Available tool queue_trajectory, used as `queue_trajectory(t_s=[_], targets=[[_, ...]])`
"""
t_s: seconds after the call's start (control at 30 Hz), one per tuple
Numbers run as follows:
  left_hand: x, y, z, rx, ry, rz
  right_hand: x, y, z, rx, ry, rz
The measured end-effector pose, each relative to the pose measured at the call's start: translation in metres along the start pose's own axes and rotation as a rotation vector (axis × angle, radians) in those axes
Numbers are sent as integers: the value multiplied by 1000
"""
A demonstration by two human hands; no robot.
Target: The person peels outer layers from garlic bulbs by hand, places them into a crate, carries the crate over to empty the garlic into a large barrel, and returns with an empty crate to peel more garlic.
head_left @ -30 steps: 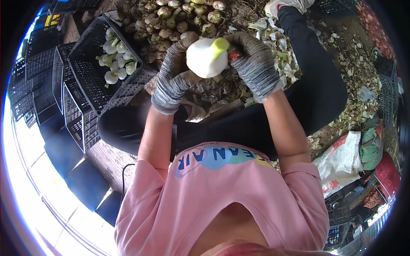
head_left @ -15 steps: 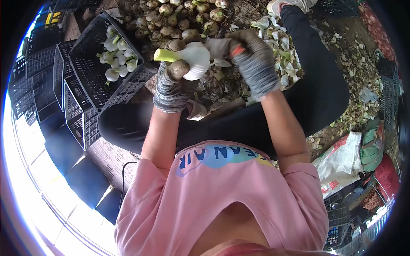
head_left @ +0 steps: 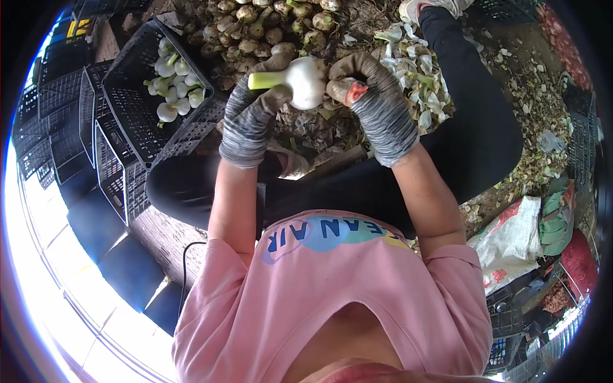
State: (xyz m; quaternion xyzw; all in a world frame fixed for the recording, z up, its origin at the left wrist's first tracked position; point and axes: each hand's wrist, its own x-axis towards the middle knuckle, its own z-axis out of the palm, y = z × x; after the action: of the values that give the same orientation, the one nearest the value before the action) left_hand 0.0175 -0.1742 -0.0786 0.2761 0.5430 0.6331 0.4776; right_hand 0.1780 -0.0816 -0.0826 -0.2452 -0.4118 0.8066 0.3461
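Observation:
My left hand (head_left: 257,108), in a grey striped glove with brown fingers, holds a white bulb (head_left: 306,83) with a short green stem pointing left. Facing it from the right is my right hand (head_left: 373,105), gloved the same way, with a red-orange patch near the thumb. Its fingers are drawn together at the bulb's root side; what they hold, if anything, is hidden. Beyond my hands, a pile of brown, soil-covered bulbs (head_left: 249,32) lies on the ground.
A black crate (head_left: 137,137) with peeled white bulbs (head_left: 172,96) stands at the left, near more crates (head_left: 64,137). White and green peelings (head_left: 424,96) cover the ground by my outstretched leg (head_left: 476,102). A white sack (head_left: 511,242) lies at right.
My left hand has turned and brought the bulb slightly up and right, with its stem now level. My right hand has moved slightly down, and the thing blurred between the hands no longer shows.

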Motion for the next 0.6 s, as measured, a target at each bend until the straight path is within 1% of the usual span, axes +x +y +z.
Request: queue_trajectory(t_s=[0.07, 0.1, 0.2, 0.27, 0.33, 0.37, 0.47, 0.6], targets=[[-1, -1, -9, -166, -106, -19, 7, -12, 0, 22, 119, 71], [-1, -5, -15, -257, -116, -72, 10, -14, -2, 34, 180, 110], [1, 1, -7, -278, -103, -5, 15, -8, -25, 340, 138, 31], [4, 10, 6, -300, -60, 17, 11, 0, -38, -584, 91, 35], [3, 12, 8, -299, -42, 27, -2, 2, -22, -54, 217, 129], [3, 10, 5, -287, -47, 28, 2, -6, -16, -321, 36, 87], [-1, 3, -1, -176, -27, 44, 5, 2, -5, -911, 34, -370], [-6, 5, -2, -55, -27, 54, 5, 2, -6, -1107, 74, -363]])
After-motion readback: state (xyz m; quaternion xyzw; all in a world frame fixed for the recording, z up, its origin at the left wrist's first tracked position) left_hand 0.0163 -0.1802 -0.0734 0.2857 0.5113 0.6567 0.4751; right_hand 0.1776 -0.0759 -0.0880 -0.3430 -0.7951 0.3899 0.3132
